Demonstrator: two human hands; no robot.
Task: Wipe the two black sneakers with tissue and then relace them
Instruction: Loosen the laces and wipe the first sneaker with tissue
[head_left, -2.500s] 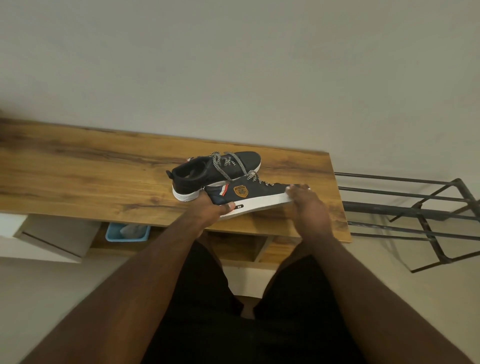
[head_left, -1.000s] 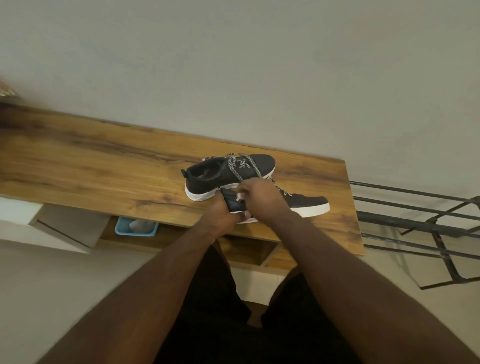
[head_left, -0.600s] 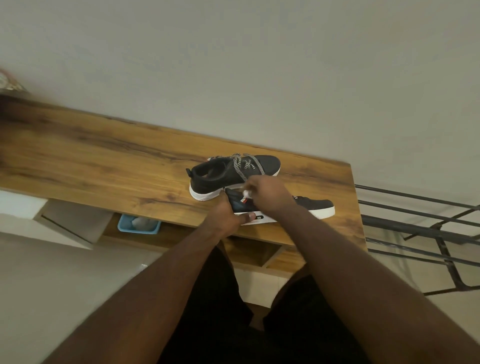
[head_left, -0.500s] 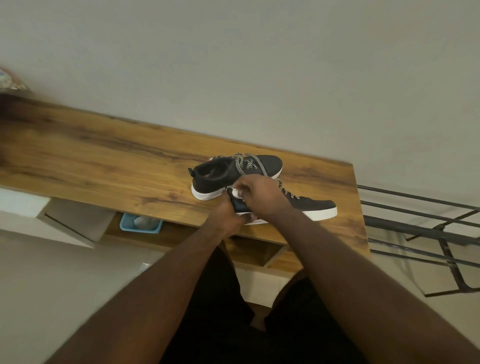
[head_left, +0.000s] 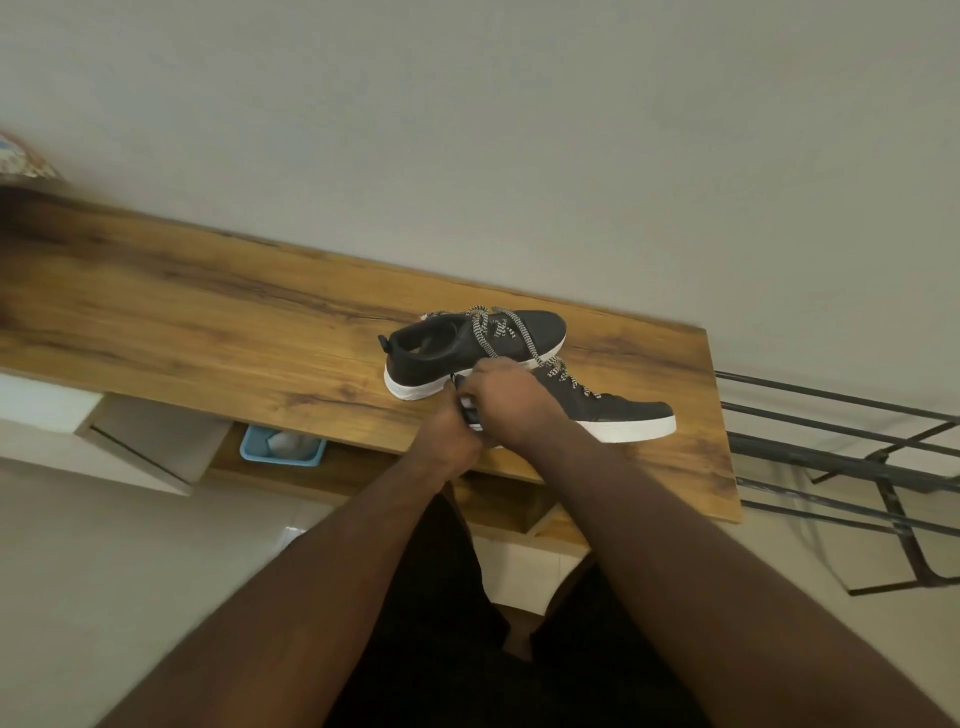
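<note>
Two black sneakers sat on a wooden table (head_left: 208, 332) by a plain wall. The far sneaker (head_left: 457, 353) stood flat with its white sole down and its toe to the right. Its black-and-white laces (head_left: 493, 330) lay loose across the top. The near sneaker (head_left: 613, 410) was just in front of it, so close that I could not tell if they touched. Its toe also pointed right, and its own speckled laces (head_left: 569, 376) hung loose over the front.

Both hands were at the heel end of the near sneaker. The left hand (head_left: 449, 431) was curled around the back of that shoe from below. The right hand (head_left: 511, 402) lay over the top of it, fingers bent and pressed close together. A tiny bit of white showed between the hands, but I could not tell if it was tissue or part of the shoe. I could not tell just what the right fingers were pinching.

No words or brand marks on the shoes could be read; the hands hid the side of the near one.

Under the table, a little blue basket (head_left: 280, 457) held something pale. A dark metal rack (head_left: 852, 467) stood to the right.
</note>
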